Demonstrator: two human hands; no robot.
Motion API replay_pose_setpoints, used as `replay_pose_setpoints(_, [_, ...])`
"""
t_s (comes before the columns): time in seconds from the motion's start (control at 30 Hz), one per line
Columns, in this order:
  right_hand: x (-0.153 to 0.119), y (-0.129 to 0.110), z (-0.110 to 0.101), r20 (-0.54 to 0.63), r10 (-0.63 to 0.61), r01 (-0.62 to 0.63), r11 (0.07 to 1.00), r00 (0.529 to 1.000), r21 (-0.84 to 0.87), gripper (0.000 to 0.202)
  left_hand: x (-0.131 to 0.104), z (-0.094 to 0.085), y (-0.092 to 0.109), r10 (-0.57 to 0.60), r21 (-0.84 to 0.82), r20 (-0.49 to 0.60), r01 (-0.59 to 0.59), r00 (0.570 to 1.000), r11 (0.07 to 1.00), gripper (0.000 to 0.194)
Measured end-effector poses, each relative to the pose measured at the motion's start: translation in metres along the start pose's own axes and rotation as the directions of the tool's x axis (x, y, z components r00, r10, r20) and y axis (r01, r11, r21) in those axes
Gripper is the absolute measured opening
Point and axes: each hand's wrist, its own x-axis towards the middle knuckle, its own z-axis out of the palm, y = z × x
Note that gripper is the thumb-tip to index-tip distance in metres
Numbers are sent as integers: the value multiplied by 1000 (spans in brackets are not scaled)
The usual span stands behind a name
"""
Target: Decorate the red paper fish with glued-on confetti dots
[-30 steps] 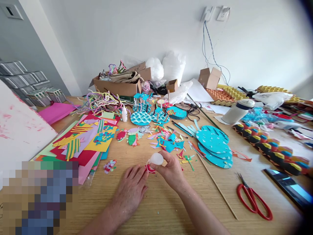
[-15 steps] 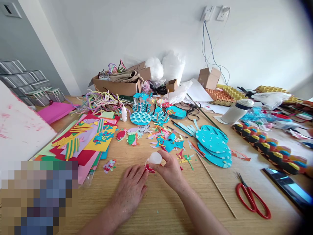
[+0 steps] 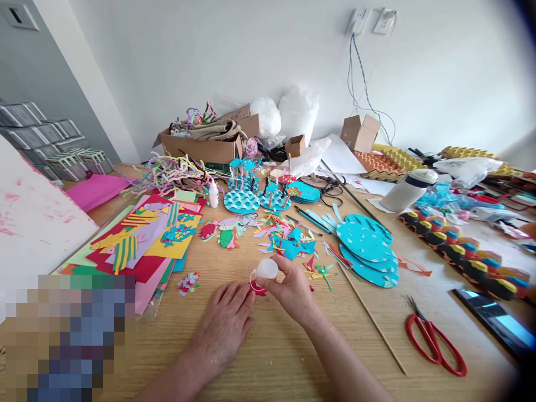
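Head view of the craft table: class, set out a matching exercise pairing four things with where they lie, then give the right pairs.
Things:
1. red scissors
2. white glue bottle
3. translucent cap
4. thin wooden stick

Places:
A. upright beside the coloured paper sheets
B. held in the right hand
C. flat on the table at the near right
D. lying aslant between the blue paper discs and the scissors

Pairs: 1-C, 2-A, 3-B, 4-D

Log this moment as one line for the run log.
left hand: flat, fingertips on red paper piece | right hand: holds white glue bottle over it | red scissors: idle
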Motion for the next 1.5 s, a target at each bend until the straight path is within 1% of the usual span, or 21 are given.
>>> replay_pose_setpoints(0.13, [-1,0,-1,-9,28,-28,999,1000,16,15,0,1,-1,1,4,-4,-1,1000,1000,39])
replay_pose_setpoints(0.23, [0,1,1,-15,22,-21,999,1000,38,15,0,2,-1,-1,8,-10,1,1000,1000,38])
replay_pose_setpoints(0.43, [1,1,4,-20,-9,10,1000,1000,17,14,0,3,-1,0,0,-15,0,1000,1000,38])
replay_pose_setpoints(0.73, [-1,5,1,-35,4,-4,1000,999,-9,14,0,3,-1,10,-1,-11,-10,1000,1000,40])
replay_pose_setpoints(0.83, [-2,9,-3,-61,3,-4,1000,998,-20,14,0,3,-1,14,11,-12,-14,1000,1000,38])
replay_pose_setpoints(0.97, [-3,14,-9,-116,-15,12,1000,993,-24,14,-1,6,-1,13,28,-39,-12,999,1000,38])
replay_pose_setpoints(1.1, [-6,9,-12,-86,-5,1,999,996,-48,12,-1,7,-2,15,40,-48,-13,999,999,37])
replay_pose_setpoints(1.23, [-8,1,-7,-65,3,-8,998,998,-69,12,-1,6,-1,22,36,-54,-20,998,999,36])
replay_pose_setpoints(1.37, [-9,-2,-5,-45,9,-11,998,999,-62,14,-1,5,-1,29,32,-53,-27,998,999,37])
replay_pose_setpoints(1.5, [-8,-2,-8,-79,-8,3,997,997,-71,14,-1,5,-1,22,33,-50,-21,999,999,35])
